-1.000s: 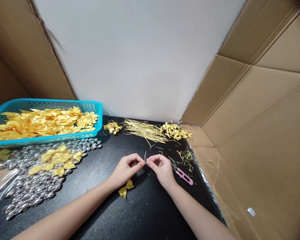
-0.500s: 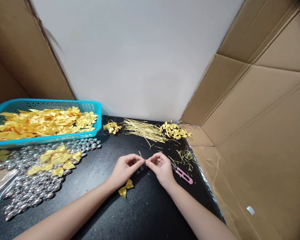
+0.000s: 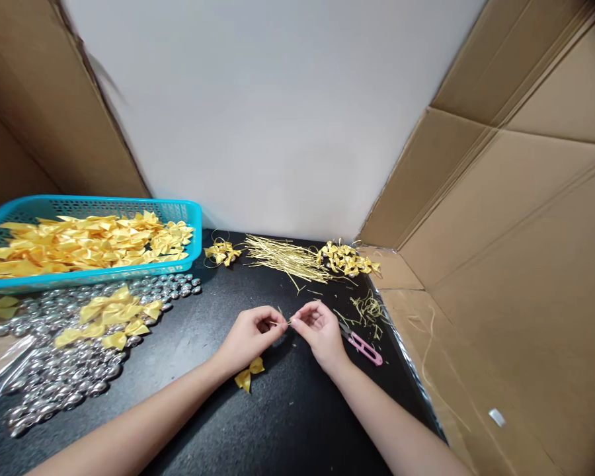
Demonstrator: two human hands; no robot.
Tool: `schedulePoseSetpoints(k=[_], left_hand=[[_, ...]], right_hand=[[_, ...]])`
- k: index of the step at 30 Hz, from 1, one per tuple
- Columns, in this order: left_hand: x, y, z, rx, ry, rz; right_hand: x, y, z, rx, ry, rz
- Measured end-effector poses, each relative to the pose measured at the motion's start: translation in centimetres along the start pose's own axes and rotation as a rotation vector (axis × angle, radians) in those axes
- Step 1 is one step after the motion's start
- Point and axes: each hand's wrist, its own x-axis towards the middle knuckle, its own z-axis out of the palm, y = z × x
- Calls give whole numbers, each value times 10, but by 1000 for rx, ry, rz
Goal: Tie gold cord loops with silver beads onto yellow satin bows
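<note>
Over the middle of the black table, my left hand [image 3: 254, 336] and my right hand [image 3: 318, 334] meet almost fingertip to fingertip. Both pinch a thin gold cord [image 3: 279, 323], of which only a short stretch shows between the fingers. A yellow satin bow [image 3: 250, 375] lies on the table just below my left hand. Beside my right hand rest pink-handled thread snips [image 3: 365, 348], their blades partly behind the hand. Whether anything else is tucked inside the fingers I cannot make out.
A turquoise basket [image 3: 197, 231] full of yellow bows stands at the left. Silver beads [image 3: 74, 377] spread before it, with several bows [image 3: 114, 311] on top. Cut gold cords [image 3: 285, 256] lie at the back between two piles of corded bows [image 3: 347, 259]. Cord scraps [image 3: 369, 309] lie right.
The fingertips have shifted slightly on the cord, and its upright end above my left hand now shows less. The arms and everything on the table stay put.
</note>
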Motion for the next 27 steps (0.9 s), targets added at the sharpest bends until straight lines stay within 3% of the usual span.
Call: schedulePoseSetpoints(k=[9,20,27], left_hand=[[2,-1,-6,1,29,29],[4,6,-7,48,-94,-10],[3,2,-7,77,-66,-59]], right_hand=[[0,3,-1,-14,-7,-28],[-2,3,1,-110,-3,-95],[0,2,-2,-243,-4,-179]])
